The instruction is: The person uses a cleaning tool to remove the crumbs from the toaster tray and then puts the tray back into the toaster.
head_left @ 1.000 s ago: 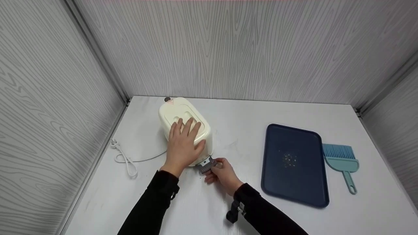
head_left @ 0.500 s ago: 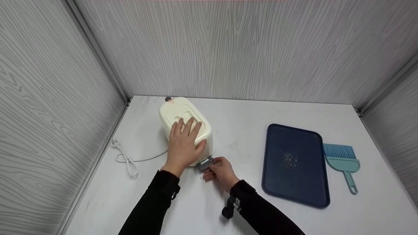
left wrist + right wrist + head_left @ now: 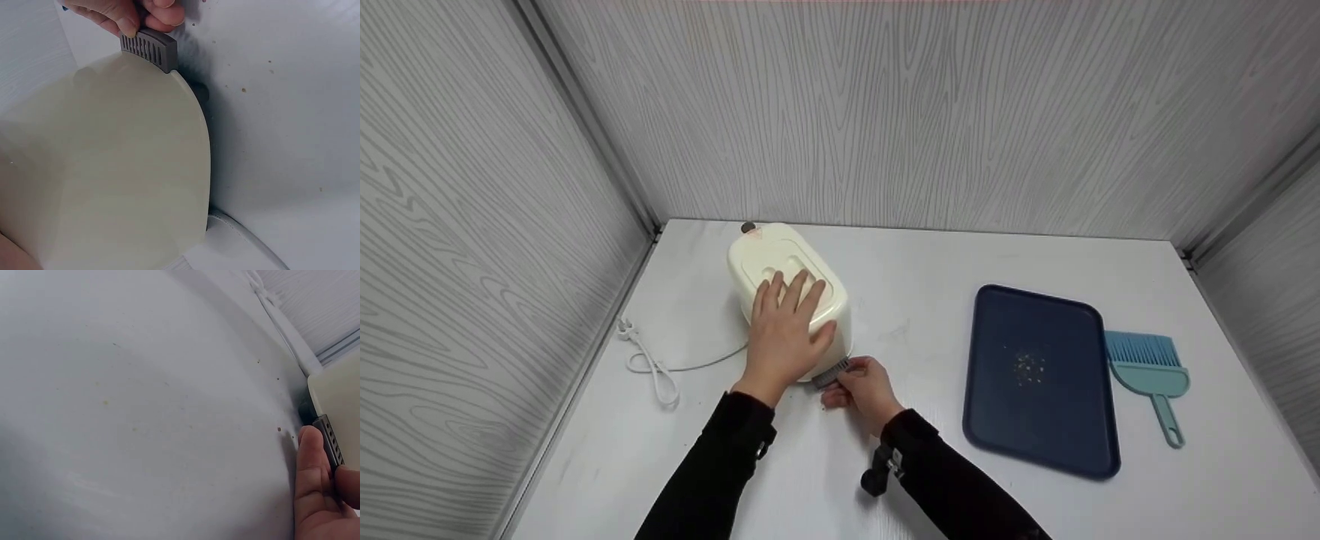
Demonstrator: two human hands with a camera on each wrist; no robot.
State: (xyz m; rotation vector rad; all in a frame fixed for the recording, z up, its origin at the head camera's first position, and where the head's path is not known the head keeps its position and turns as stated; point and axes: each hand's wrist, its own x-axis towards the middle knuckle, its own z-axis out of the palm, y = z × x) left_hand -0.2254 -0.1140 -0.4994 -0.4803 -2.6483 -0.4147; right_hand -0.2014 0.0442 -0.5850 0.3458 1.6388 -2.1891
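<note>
A cream toaster with a lid on top stands at the left of the white table in the head view. My left hand lies on the lid, fingers straight and spread. At the toaster's near end, low down, sits the grey slotted end of the crumb tray. My right hand pinches it between thumb and fingers. In the left wrist view this grey end lies against the toaster's lower edge, and the rest of the crumb tray is hidden. The right wrist view shows the thumb and fingers at the grey piece.
A dark blue tray with crumbs in it lies to the right. Beside it are a teal brush and dustpan. The toaster's white cord and plug lie at the left. Small crumbs dot the table near the toaster.
My right hand has moved slightly up and left, pushing the crumb tray into the toaster; the pale strip behind its grey end no longer shows. The left hand has stayed on the lid.
</note>
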